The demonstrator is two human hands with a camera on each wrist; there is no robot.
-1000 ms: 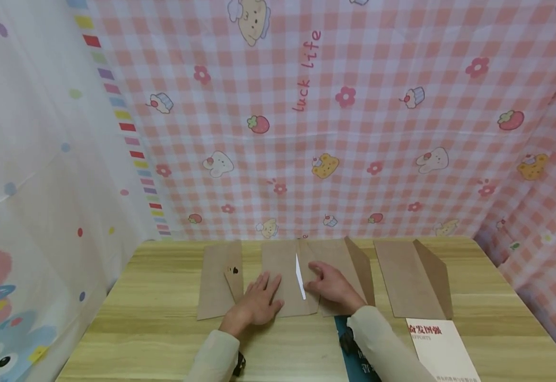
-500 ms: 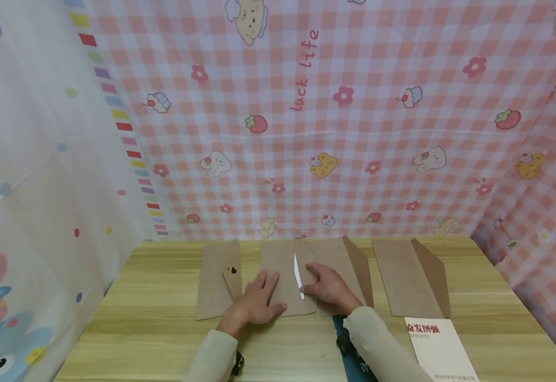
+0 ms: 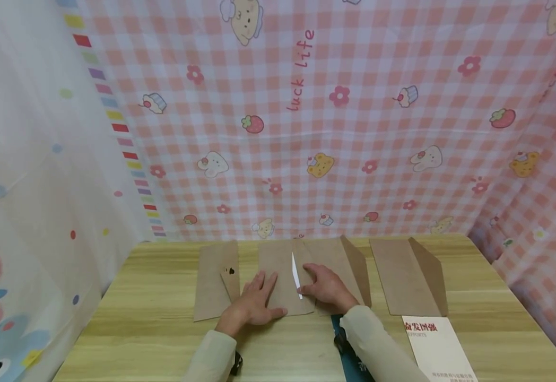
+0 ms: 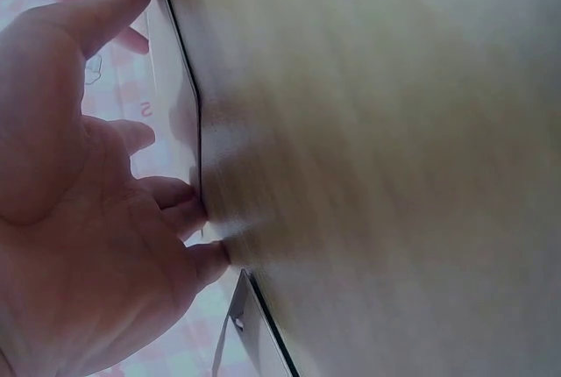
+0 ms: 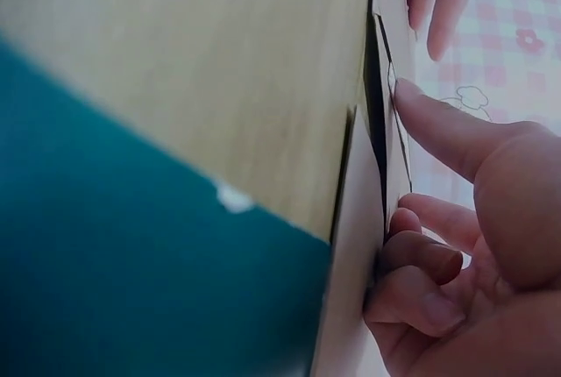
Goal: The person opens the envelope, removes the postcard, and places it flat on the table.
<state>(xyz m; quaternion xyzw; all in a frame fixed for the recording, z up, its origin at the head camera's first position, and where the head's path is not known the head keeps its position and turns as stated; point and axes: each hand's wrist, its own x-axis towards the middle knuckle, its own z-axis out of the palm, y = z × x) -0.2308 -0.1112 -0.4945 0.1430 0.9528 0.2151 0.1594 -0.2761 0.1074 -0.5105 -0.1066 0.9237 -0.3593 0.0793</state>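
Observation:
In the head view, a brown paper envelope lies at the middle of the table, its right flap folded part way over. A narrow white sliver shows along the flap's edge. My left hand rests on the envelope's left part, fingers spread, thumb near the lower edge. My right hand touches the flap with its thumb at the white sliver. Seen from the right wrist, the thumb and forefinger stretch to the paper while the other fingers curl.
Left of these hands lies another envelope with a small dark mark on its folded flap. Two more envelopes, one partly under the right hand and one farther right, have flaps spread. A teal booklet and a white booklet lie in front.
My right thumb has come down and left along the flap onto the lower part of the white sliver. My left hand stays on the envelope, its thumb spread slightly farther right.

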